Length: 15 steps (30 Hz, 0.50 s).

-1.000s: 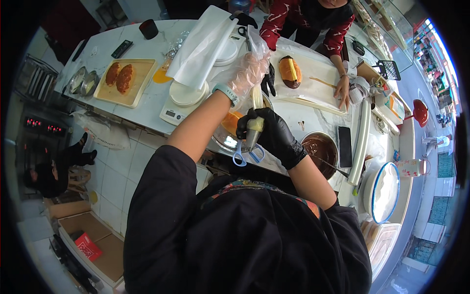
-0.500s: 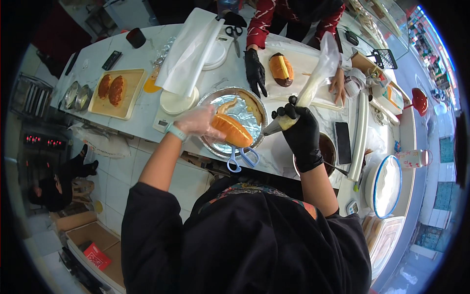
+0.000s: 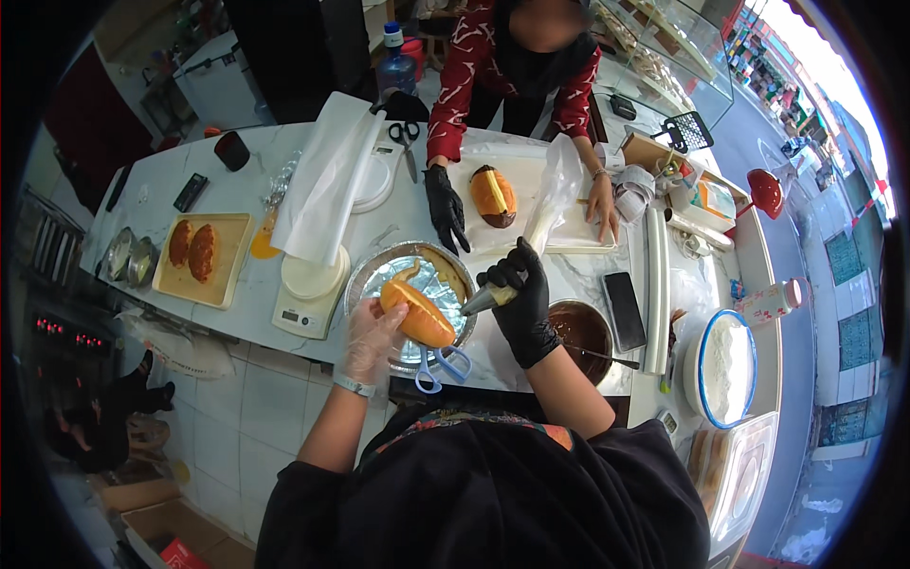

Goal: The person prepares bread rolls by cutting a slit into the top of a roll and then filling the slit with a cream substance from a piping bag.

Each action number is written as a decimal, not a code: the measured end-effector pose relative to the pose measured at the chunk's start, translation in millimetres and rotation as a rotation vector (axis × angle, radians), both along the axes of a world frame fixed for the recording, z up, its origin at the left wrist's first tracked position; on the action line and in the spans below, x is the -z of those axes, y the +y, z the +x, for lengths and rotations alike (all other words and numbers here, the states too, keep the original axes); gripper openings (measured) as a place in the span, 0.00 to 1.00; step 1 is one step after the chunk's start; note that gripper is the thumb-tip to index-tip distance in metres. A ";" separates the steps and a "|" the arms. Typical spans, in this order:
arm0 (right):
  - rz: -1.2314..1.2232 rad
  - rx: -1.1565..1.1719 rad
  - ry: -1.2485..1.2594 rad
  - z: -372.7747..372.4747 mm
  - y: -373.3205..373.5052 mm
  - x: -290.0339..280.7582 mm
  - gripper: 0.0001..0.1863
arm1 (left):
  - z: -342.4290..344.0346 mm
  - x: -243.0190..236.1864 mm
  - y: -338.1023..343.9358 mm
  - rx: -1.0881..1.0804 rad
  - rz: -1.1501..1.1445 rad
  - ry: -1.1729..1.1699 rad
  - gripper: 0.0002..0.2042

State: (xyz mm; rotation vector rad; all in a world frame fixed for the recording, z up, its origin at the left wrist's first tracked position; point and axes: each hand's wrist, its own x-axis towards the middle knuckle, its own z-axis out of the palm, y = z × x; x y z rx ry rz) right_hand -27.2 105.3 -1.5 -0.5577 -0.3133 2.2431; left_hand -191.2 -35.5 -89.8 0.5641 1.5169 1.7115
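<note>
In a clear plastic glove, my left hand (image 3: 372,339) grips the left side of a golden bread roll (image 3: 425,321), held tilted above a round foil-lined pan (image 3: 353,284). A pale filling line shows along the roll's upper edge. My black-gloved right hand (image 3: 523,302) is wrapped round a clear piping bag (image 3: 550,213) of pale cream. Its metal tip (image 3: 477,303) points left towards the roll, a short way apart from it. Blue-handled scissors (image 3: 428,377) rest at the pan's near rim. Inside the pan lie curved strips of bread.
Across the table, a co-worker's black-gloved hand (image 3: 445,211) and bare hand (image 3: 602,207) rest by a tray with a chocolate-dipped roll (image 3: 494,194). Right of me stand a chocolate bowl (image 3: 580,334), a phone (image 3: 623,311) and a blue-rimmed tub (image 3: 725,370). Left are scales (image 3: 301,318) and a tray (image 3: 237,248).
The view has shifted, so the table appears lower and further left. My left hand has turned from over the roll's end to gripping its side. The piping bag stays in my right hand.
</note>
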 end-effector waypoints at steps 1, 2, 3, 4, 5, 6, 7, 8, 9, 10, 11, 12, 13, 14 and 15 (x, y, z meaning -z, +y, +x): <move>0.008 0.008 0.048 0.2 2.7 0.0 0.17 | 8.8 -12.7 -1.0 -0.026 -0.071 -0.128 0.25; 0.009 0.004 0.097 -2.3 2.2 -0.1 0.18 | 16.7 -14.9 -0.5 -0.041 -0.083 -0.128 0.25; 0.011 -0.023 0.118 -4.2 2.5 1.1 0.19 | 24.9 -13.9 -1.2 -0.165 0.047 -0.237 0.23; 0.044 -0.063 0.184 -4.7 2.8 5.6 0.18 | 29.8 -13.1 -2.7 -0.291 0.179 -0.342 0.22; 0.058 -0.049 0.143 -7.4 -0.5 0.8 0.16 | 30.5 -11.8 -3.5 -0.270 0.300 -0.364 0.21; 0.070 -0.030 0.095 -7.9 -4.0 -5.9 0.13 | 33.1 -12.9 -1.1 -0.285 0.283 -0.374 0.21; 0.111 -0.039 0.037 -9.6 -5.1 -9.8 0.07 | 35.0 -14.6 1.6 -0.238 0.371 -0.545 0.20; 0.093 -0.033 -0.034 -13.8 -8.3 -18.5 0.06 | 35.4 -16.8 0.3 -0.197 0.462 -0.712 0.20; 0.119 -0.069 0.014 -16.6 -8.6 -22.6 0.08 | 33.8 -17.9 -1.8 -0.213 0.457 -0.716 0.20; 0.145 -0.103 0.062 -18.7 -9.6 -25.5 0.11 | 32.5 -18.4 -5.1 -0.084 0.485 -0.764 0.21; 0.170 -0.091 0.017 -23.6 -11.6 -31.3 0.13 | 31.5 -20.9 -8.1 0.046 0.521 -0.806 0.23; 0.174 -0.097 0.014 -25.9 -11.0 -34.4 0.13 | 36.1 -33.0 -5.6 0.041 0.527 -0.809 0.23; 0.198 -0.102 0.033 -27.8 -10.4 -36.4 0.14 | 44.0 -45.7 -1.6 0.017 0.560 -0.885 0.24; 0.223 -0.105 0.054 -29.3 -9.7 -39.2 0.16 | 49.8 -60.9 1.3 -0.004 0.594 -0.959 0.25; 0.248 -0.112 0.078 -31.5 -10.0 -42.7 0.18 | 52.0 -71.9 -0.1 0.049 0.585 -0.965 0.26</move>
